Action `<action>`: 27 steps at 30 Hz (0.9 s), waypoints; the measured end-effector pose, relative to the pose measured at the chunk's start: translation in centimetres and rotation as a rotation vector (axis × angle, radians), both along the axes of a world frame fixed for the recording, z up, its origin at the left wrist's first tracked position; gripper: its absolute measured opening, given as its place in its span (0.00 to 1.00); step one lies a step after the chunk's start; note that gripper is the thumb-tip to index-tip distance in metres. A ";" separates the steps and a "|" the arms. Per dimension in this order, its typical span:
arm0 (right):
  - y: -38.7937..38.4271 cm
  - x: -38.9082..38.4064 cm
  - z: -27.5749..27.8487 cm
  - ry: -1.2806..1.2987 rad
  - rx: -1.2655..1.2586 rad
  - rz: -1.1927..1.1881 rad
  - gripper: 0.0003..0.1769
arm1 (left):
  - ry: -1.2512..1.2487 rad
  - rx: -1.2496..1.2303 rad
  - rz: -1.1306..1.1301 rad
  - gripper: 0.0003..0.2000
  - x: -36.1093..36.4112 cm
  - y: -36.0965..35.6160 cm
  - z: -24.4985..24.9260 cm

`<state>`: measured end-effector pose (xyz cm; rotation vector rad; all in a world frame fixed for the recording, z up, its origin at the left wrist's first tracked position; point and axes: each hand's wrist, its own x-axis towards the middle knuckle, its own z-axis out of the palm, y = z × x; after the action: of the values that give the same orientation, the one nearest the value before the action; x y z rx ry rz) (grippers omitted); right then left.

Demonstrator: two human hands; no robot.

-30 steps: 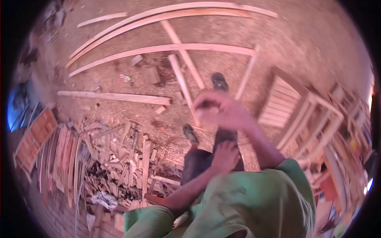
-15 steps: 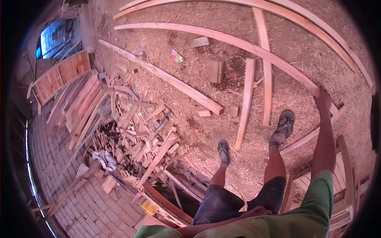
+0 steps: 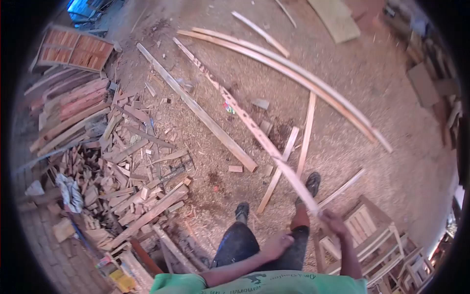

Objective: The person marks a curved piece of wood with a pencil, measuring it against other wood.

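My right hand (image 3: 333,223) is closed around the near end of a long wooden plank (image 3: 267,142). The plank slants away to the upper left, over the sawdust-covered ground, with dark patches along its far half. Over my thigh, my left hand (image 3: 278,245) hangs with its fingers curled; what it holds, if anything, is too small to tell. Beneath the plank lie a short board (image 3: 279,169) and a wood block (image 3: 266,127). Another long beam (image 3: 200,110) rests to the left of the held plank.
Two long curved strips (image 3: 293,73) lie beyond the plank. Scrap wood (image 3: 132,191) is heaped at the left, below stacked boards (image 3: 78,100) and a slatted panel (image 3: 73,48). Wooden frames (image 3: 367,230) stand close by my right arm.
My right hand has lifted the plank's near end and drawn it nearer to my body. My left hand has come into view. The camera view has shifted, showing more at the right.
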<state>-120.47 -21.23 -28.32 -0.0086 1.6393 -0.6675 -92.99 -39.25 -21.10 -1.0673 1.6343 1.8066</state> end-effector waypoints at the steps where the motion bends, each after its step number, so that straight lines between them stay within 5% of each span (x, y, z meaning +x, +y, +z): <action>1: -2.8 2.9 6.2 -0.127 0.009 -0.171 0.26 | -0.027 0.034 0.059 0.30 1.8 -2.8 1.8; 2: -5.1 5.5 11.3 -0.270 -0.052 -0.216 0.29 | 0.239 -0.025 0.135 0.31 4.5 -4.6 1.0; 4: -8.5 11.1 18.4 -0.497 -0.081 -0.291 0.37 | 0.035 0.284 0.394 0.29 6.7 -10.1 8.1; 7: -13.7 19.2 26.9 -0.677 -0.171 -0.378 0.44 | 0.170 0.432 0.672 0.26 10.2 -13.6 17.5; 10: -17.2 24.8 32.1 -0.744 -0.337 -0.304 0.42 | 0.299 0.621 0.888 0.25 12.6 -14.1 24.2; 12: -18.9 28.1 35.4 -0.709 -0.409 -0.280 0.40 | 0.395 0.578 0.929 0.23 14.8 -14.2 22.2; 14: -19.1 30.3 38.6 -0.647 -0.471 -0.219 0.38 | 0.387 0.613 1.086 0.24 15.4 -15.4 28.0; 19: -15.7 36.2 46.0 -0.450 -0.511 -0.146 0.37 | 0.394 0.467 1.170 0.24 17.2 -17.5 27.9; 27: -15.9 45.4 44.9 -0.216 -0.536 -0.203 0.36 | 0.411 0.326 1.300 0.31 21.9 -18.2 25.6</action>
<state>-75.04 -37.17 16.54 -0.1547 1.2255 -1.2060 -71.13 -57.47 4.55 -1.8879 0.6461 3.0936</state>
